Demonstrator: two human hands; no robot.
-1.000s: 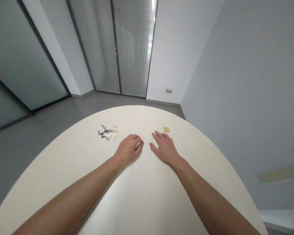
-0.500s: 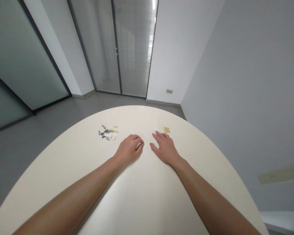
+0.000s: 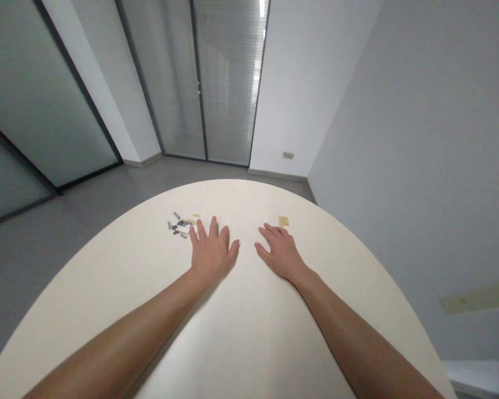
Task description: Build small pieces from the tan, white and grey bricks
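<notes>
My left hand (image 3: pixel 212 254) is lying with fingers splayed, partly hiding a cluster of small, flat grey, black, yellow and white pieces (image 3: pixel 181 223). My right hand (image 3: pixel 281 252) is resting, fingers loosely parted, on the round cream-white table (image 3: pixel 241 338), just beside a flat yellow piece (image 3: pixel 283 220).

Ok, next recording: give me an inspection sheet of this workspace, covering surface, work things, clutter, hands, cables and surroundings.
Surface: pale table with a curved far edge.
Work things: a loose cluster of small pieces, grey, black, white and yellow, far left; a flat yellow piece, perhaps more than one, farther right.
Clutter: nothing seen beyond these.
Hands: left hand palm down, fingers spread, overlapping the cluster's right side in view; contact unclear. Right hand palm down, fingers apart, just short of the yellow piece.
Cables: nothing seen.
Surroundings: grey floor, glass panels, pale wall.
</notes>
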